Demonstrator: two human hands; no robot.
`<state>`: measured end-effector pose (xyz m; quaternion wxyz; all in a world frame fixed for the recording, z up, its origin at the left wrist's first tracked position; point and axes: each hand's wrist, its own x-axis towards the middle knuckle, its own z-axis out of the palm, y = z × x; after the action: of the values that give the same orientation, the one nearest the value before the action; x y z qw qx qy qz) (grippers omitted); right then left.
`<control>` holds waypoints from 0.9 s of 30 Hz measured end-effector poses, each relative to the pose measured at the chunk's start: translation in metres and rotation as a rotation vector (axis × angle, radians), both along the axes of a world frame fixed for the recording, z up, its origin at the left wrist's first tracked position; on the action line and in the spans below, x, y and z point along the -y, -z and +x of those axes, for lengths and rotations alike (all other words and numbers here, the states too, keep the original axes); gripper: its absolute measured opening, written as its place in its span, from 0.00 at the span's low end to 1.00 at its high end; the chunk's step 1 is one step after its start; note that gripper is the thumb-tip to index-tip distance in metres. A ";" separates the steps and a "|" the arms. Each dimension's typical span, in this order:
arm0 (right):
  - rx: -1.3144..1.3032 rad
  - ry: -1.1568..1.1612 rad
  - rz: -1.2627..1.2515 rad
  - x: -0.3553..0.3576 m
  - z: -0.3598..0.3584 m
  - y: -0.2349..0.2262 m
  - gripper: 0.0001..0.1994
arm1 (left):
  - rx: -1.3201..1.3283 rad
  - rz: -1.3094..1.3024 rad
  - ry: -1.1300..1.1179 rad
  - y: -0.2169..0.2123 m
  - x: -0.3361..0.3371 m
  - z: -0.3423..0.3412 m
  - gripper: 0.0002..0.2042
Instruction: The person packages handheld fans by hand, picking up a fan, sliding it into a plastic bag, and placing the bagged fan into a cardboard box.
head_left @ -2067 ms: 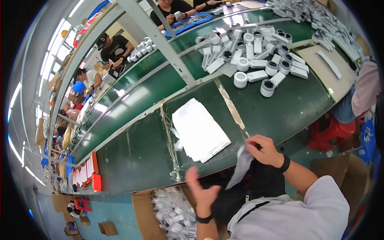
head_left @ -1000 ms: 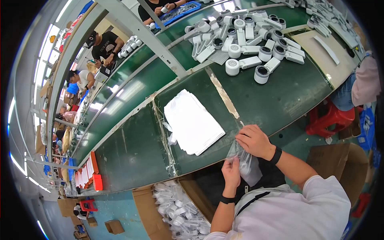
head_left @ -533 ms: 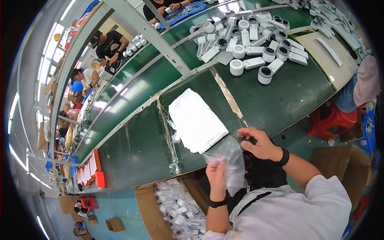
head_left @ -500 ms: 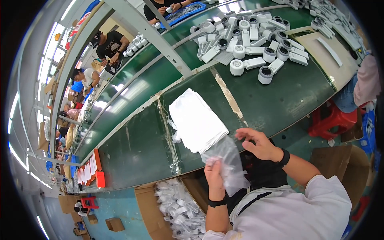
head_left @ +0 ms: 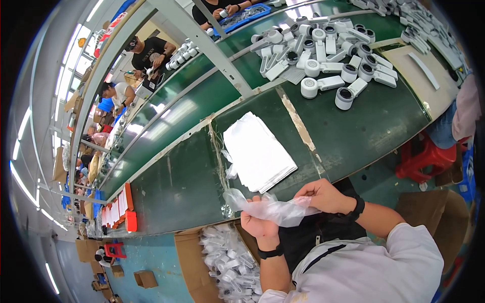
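Note:
A clear plastic bag [head_left: 283, 212] stretches between my two hands at the near edge of the green bench. My left hand [head_left: 260, 224] has its fingers closed on the bag's left part, palm turned up. On the right, my right hand [head_left: 329, 196] pinches the other end between thumb and fingers. Just beyond the bag lies a stack of flat white sheets [head_left: 257, 151], with crumpled clear film along its left side. Nothing else is in either hand.
White handheld fans [head_left: 323, 55] with round heads lie heaped at the far right of the bench. Below its near edge, a cardboard box [head_left: 189, 267] holds several bagged fans [head_left: 230, 262]. An orange tray [head_left: 131, 220] sits far left; a red stool [head_left: 429, 156] stands right. Other people work across the line.
My right hand has come down and taken hold of the bag, which hung from my left hand before. The bag is now raised and drawn out sideways. The whole view has shifted slightly.

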<state>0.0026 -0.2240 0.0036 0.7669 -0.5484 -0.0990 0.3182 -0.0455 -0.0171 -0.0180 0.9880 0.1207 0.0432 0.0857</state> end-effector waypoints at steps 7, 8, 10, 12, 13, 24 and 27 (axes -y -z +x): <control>-0.153 0.105 0.082 0.013 0.017 -0.007 0.08 | -0.114 0.088 -0.142 -0.006 -0.014 -0.006 0.10; -0.127 0.121 0.102 0.013 0.020 -0.010 0.09 | -0.047 0.118 -0.112 -0.002 -0.020 -0.007 0.10; -0.136 0.145 0.152 0.016 0.023 -0.011 0.09 | -0.249 0.204 -0.226 -0.003 -0.021 -0.009 0.10; -0.153 0.178 0.201 0.019 0.028 -0.010 0.08 | -0.450 0.288 -0.337 0.000 -0.028 -0.012 0.10; -0.150 0.177 0.204 0.020 0.028 -0.012 0.08 | -0.216 0.266 -0.205 0.013 -0.044 -0.022 0.11; -0.066 0.130 0.082 0.031 0.029 -0.014 0.08 | -0.241 0.987 -0.136 -0.013 -0.040 -0.035 0.13; -0.023 0.013 0.087 0.041 0.028 -0.012 0.08 | -0.202 1.262 -0.263 -0.036 -0.011 -0.023 0.26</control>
<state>0.0307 -0.2649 0.0159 0.7932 -0.5114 -0.1006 0.3149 -0.0682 -0.0062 0.0176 0.6999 0.6786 0.0918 0.2030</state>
